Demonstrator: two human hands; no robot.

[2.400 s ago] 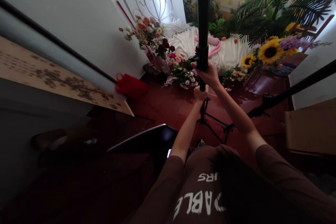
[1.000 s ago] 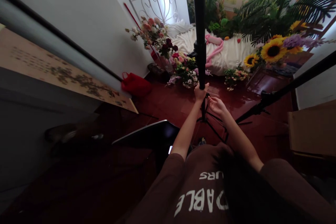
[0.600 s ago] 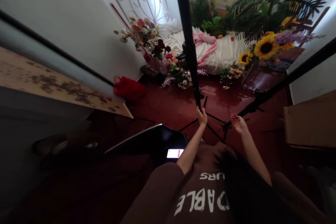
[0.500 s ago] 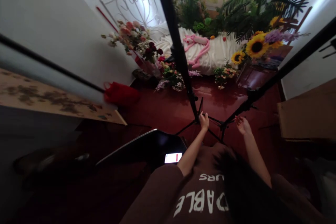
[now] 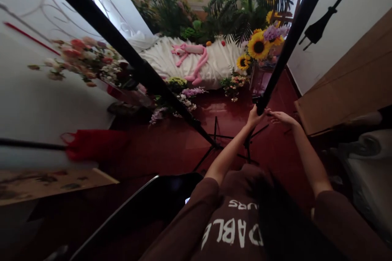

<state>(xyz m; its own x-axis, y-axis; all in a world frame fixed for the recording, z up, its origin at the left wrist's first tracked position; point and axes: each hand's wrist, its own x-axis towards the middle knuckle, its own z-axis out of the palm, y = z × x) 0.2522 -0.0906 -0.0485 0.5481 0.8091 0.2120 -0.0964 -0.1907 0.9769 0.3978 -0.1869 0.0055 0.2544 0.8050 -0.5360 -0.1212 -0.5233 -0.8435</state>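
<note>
My left hand is wrapped round the lower part of a black light stand, just below its clamp collar. The pole of this stand leans up to the right, and its legs spread on the floor. My right hand is just right of the pole, fingers stretched toward it; whether the fingertips touch it I cannot tell. A second black light stand slants from the upper left down to its spread legs near the middle of the floor. Beside the right pole a black plug dangles on its cord.
A pink plush toy lies on a white draped cloth, with flower bunches and palm leaves around. Cardboard leans at the right. A red bag lies left on the red floor, and a dark flat panel is near my left arm.
My left hand has moved from beside the left stand to the right stand's pole and closed round it. My right hand has come up close to that pole. The view has swung right.
</note>
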